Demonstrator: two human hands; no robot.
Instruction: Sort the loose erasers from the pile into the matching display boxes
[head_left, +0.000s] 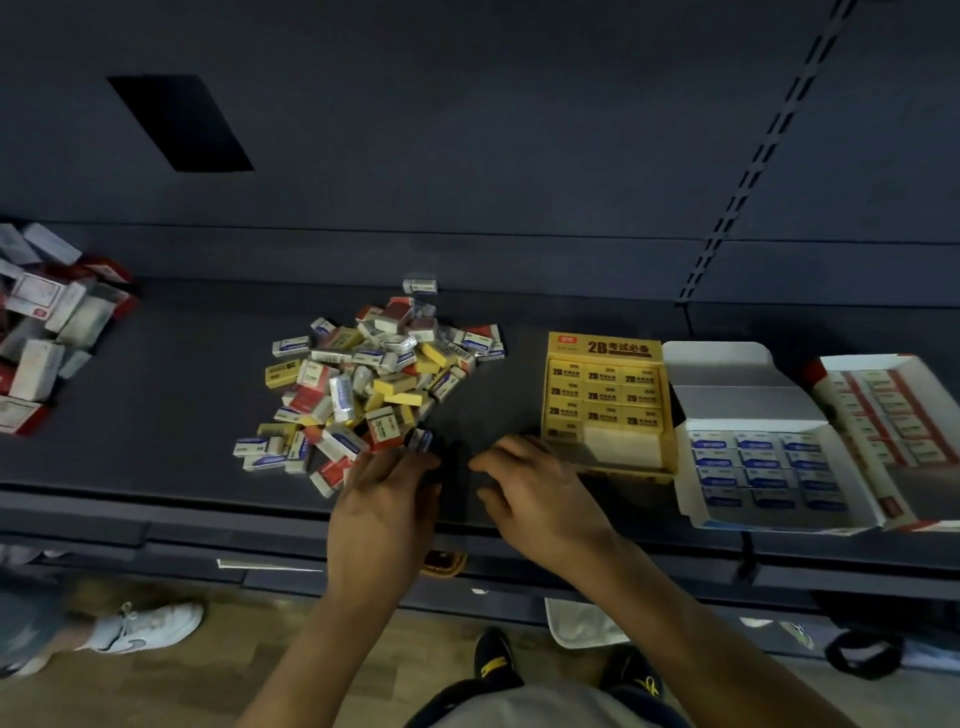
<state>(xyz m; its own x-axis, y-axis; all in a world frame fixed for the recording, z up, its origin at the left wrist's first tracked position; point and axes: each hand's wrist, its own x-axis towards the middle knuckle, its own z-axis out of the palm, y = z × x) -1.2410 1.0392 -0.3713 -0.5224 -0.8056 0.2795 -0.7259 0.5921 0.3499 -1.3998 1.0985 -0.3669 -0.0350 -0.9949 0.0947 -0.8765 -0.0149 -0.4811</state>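
Observation:
A pile of loose erasers (371, 384) in yellow, blue-white and red-white wrappers lies on the dark shelf (156, 405). To its right stand three open display boxes: a yellow 2B box (605, 345), a white box of blue-labelled erasers (748, 405) and a red-white box (914, 415). My left hand (384, 499) is at the pile's near edge, fingertips touching a blue-white eraser (420, 439). My right hand (540, 493) hovers over the shelf just left of the yellow box, fingers loosely bent, holding nothing that I can see.
A heap of bigger red-white boxes (47, 332) lies at the shelf's far left. The shelf's front edge runs under my wrists. Another person's white shoe (145, 626) stands on the wooden floor at lower left. A black bag (862, 654) sits at lower right.

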